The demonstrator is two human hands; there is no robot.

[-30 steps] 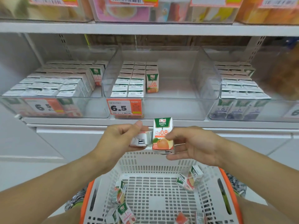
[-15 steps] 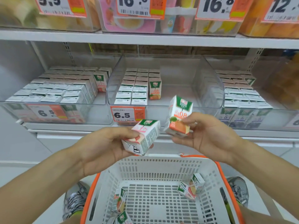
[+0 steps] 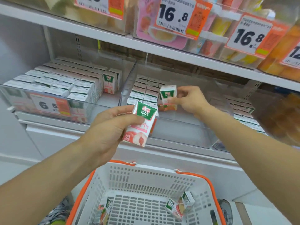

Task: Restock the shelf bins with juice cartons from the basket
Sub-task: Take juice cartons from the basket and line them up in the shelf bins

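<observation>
Leftmost, a full clear bin (image 3: 48,101) holds juice cartons. Next, the left hand (image 3: 108,127) grips an upright peach carton (image 3: 141,123) before the shelf. Further right, the right hand (image 3: 190,101) pinches another carton (image 3: 168,93) inside the middle bin (image 3: 186,127). Below, the white basket (image 3: 146,181) holds loose cartons.

White slotted basket (image 3: 146,179) with orange rim, green-topped white-and-pink carton (image 3: 140,123)

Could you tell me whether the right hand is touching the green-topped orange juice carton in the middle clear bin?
Touching: the head view shows the right hand pinching the green-topped orange juice carton.
</observation>
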